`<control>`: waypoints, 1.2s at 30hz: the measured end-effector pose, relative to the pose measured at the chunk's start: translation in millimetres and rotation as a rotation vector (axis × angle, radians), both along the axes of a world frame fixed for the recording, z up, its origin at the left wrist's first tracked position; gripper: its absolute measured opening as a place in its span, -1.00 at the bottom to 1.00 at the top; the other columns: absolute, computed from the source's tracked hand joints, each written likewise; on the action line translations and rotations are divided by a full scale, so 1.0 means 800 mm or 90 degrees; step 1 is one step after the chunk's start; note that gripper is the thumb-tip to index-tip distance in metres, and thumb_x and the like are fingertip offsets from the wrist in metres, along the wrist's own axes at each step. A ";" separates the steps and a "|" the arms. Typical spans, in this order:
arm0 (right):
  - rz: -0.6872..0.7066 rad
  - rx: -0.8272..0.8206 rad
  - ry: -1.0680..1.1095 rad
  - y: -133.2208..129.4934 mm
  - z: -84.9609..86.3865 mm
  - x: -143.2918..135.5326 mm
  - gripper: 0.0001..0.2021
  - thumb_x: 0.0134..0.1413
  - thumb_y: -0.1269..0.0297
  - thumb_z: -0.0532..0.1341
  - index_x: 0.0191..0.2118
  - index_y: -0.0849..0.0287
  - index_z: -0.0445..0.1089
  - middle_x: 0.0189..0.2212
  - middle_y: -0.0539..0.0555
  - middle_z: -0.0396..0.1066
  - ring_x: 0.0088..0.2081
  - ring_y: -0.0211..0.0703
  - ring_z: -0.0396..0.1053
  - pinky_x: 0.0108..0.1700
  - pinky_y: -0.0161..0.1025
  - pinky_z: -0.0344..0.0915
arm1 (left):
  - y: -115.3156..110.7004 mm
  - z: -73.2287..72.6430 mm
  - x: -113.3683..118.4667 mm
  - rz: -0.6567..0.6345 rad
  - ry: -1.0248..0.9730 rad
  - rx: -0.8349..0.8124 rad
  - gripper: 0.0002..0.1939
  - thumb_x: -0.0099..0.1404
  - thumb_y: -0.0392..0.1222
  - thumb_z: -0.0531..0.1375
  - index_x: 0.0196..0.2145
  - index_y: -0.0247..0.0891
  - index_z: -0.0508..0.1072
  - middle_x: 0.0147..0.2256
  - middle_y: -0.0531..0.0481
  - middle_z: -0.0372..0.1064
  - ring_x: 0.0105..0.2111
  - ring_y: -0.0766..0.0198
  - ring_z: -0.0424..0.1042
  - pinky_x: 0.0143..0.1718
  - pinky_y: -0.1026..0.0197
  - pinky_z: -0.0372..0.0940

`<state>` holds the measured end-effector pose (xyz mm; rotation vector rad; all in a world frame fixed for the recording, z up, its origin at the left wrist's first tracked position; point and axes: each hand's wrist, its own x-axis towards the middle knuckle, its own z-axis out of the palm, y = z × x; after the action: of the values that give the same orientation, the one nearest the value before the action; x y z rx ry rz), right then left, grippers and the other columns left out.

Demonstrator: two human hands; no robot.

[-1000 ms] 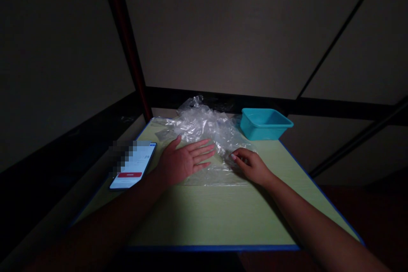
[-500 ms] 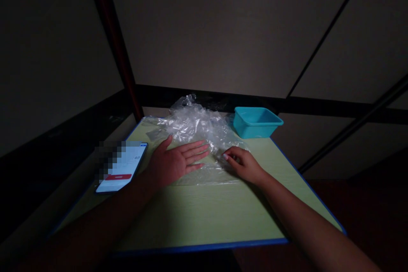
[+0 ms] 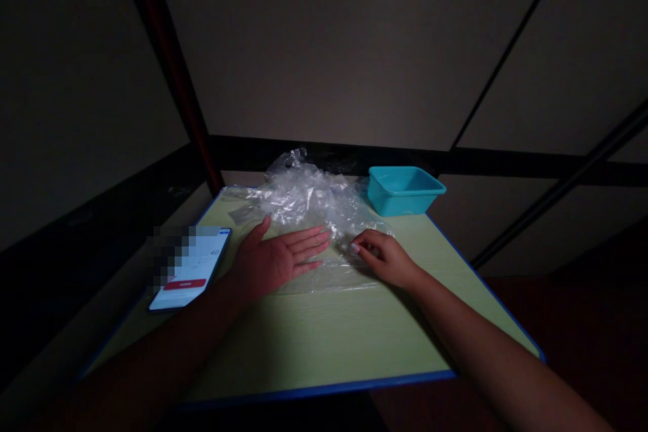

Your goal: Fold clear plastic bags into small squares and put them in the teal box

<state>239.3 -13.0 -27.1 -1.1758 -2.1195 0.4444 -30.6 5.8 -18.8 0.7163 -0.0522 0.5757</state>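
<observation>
One left hand [image 3: 273, 260] and one right hand [image 3: 389, 260] are counted; one phone [image 3: 200, 264] is spotted, one clear plastic heap [image 3: 306, 197], one turquoise bin [image 3: 405, 205], one table [image 3: 334, 337]!

The phone [image 3: 198, 265] shows what looks like the number "40" [image 3: 214, 252] toward the right edge of its lit screen. Lettering on the red button [image 3: 185, 284] and the small blue patch [image 3: 224, 232] is too tiny to read; pixelation hides the screen's upper left.
</observation>
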 end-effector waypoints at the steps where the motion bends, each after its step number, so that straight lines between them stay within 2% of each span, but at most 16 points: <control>1: 0.003 0.004 0.000 0.000 0.000 0.000 -0.80 0.20 0.24 0.09 -0.29 0.20 0.40 -0.38 0.10 0.39 -0.38 -0.20 0.32 -0.35 -0.29 0.22 | 0.000 0.000 0.000 0.000 -0.002 0.001 -0.20 0.32 0.20 -0.27 0.20 -0.51 0.19 0.26 -0.26 0.04 0.33 -0.02 -0.37 0.25 -0.10 -0.34; 8: 0.018 -0.022 0.052 -0.003 0.002 -0.006 -0.79 0.19 0.21 0.11 -0.30 0.22 0.41 -0.40 0.08 0.37 -0.40 -0.23 0.28 -0.39 -0.32 0.18 | 0.002 -0.006 0.002 -0.044 0.006 -0.007 -0.16 0.29 0.28 -0.24 0.24 -0.46 0.12 0.29 -0.28 -0.06 0.32 -0.11 -0.44 0.21 -0.22 -0.32; 11: 0.029 -0.107 0.158 -0.009 0.003 -0.014 -0.71 0.17 0.08 0.12 -0.31 0.23 0.39 -0.44 0.05 0.35 -0.45 -0.27 0.23 -0.44 -0.35 0.13 | -0.001 -0.010 0.006 -0.087 0.021 0.010 -0.16 0.29 0.29 -0.24 0.26 -0.44 0.08 0.31 -0.27 -0.13 0.32 -0.14 -0.43 0.20 -0.23 -0.30; 14: 0.091 -0.231 0.293 -0.016 0.000 -0.023 -0.64 0.09 -0.03 0.19 -0.32 0.23 0.36 -0.51 -0.02 0.29 -0.51 -0.33 0.16 -0.48 -0.36 0.07 | -0.005 -0.011 0.009 -0.105 0.051 0.039 -0.16 0.29 0.29 -0.22 0.27 -0.42 0.05 0.31 -0.28 -0.13 0.31 -0.17 -0.39 0.19 -0.22 -0.29; 18: 0.145 -0.332 0.371 -0.019 -0.004 -0.029 -0.62 -0.01 -0.05 0.27 -0.36 0.23 0.33 -0.57 -0.09 0.22 -0.56 -0.39 0.07 -0.53 -0.39 -0.01 | -0.008 -0.010 0.011 -0.100 0.089 0.067 -0.17 0.29 0.30 -0.22 0.27 -0.41 0.06 0.30 -0.30 -0.11 0.31 -0.18 -0.36 0.19 -0.22 -0.29; 29: 0.148 -0.315 0.360 -0.018 0.001 -0.025 -0.63 -0.01 -0.05 0.27 -0.38 0.22 0.39 -0.53 -0.02 0.35 -0.48 -0.31 0.27 -0.39 -0.31 0.20 | -0.012 -0.009 0.011 -0.089 0.102 0.101 -0.21 0.33 0.27 -0.25 0.25 -0.38 0.13 0.28 -0.26 -0.02 0.31 -0.17 -0.29 0.18 -0.17 -0.24; 32: 0.150 -0.316 0.363 -0.018 0.000 -0.025 -0.63 -0.01 -0.05 0.27 -0.39 0.23 0.39 -0.54 -0.02 0.35 -0.48 -0.31 0.27 -0.38 -0.30 0.21 | -0.012 -0.010 0.011 -0.087 0.109 0.118 -0.20 0.32 0.29 -0.26 0.26 -0.37 0.12 0.27 -0.24 -0.01 0.31 -0.17 -0.29 0.18 -0.16 -0.22; 36: 0.134 -0.327 0.357 -0.017 -0.003 -0.025 -0.61 -0.01 -0.07 0.26 -0.40 0.23 0.37 -0.56 -0.03 0.34 -0.53 -0.34 0.22 -0.46 -0.33 0.15 | -0.013 -0.010 0.011 -0.078 0.129 0.133 -0.18 0.31 0.29 -0.31 0.25 -0.35 0.14 0.29 -0.19 -0.04 0.31 -0.18 -0.27 0.16 -0.14 -0.16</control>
<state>219.3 -26.8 -29.3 -0.9343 -1.6750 1.3098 -21.6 -4.6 -26.4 0.9653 0.0314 0.3810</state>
